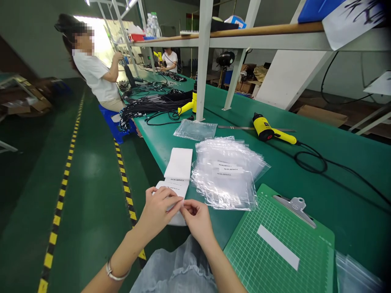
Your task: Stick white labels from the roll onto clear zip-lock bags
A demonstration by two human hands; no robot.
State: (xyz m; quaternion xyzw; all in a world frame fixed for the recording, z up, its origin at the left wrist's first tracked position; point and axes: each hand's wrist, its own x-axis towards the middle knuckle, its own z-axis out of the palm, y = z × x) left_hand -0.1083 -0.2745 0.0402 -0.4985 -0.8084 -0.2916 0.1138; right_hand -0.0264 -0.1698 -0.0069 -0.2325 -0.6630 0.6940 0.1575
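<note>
The grip is tight and small here: the left hand (pixel 159 209) is closed with thumb and forefinger pinched on the near end of the label strip (pixel 175 179); the right hand (pixel 198 219) is brought in just beside it, its fingertips narrowed to a pinch at the same spot, as if a label edge were being picked at, though whether anything is actually caught between those fingertips cannot be told. The strip is laid out lengthwise at the near edge of the green surface (pixel 336 171), its far end flat and its near end lifted off into the hands; it appears to be kept there so the printed labels are reached without stretching. Just to the right, a pile of clear bags (pixel 227 175) is fanned out, several already labelled, close beside the strip; one more clear bag (pixel 195 129) is set apart behind. A green clipboard (pixel 275 244) is lying nearer the right arm; a yellow tool (pixel 269 129) with its black cable is parked further back, well apart from the hands; along the bench a seated co-worker (pixel 97 77) is occupied with black cables (pixel 152 103).
</note>
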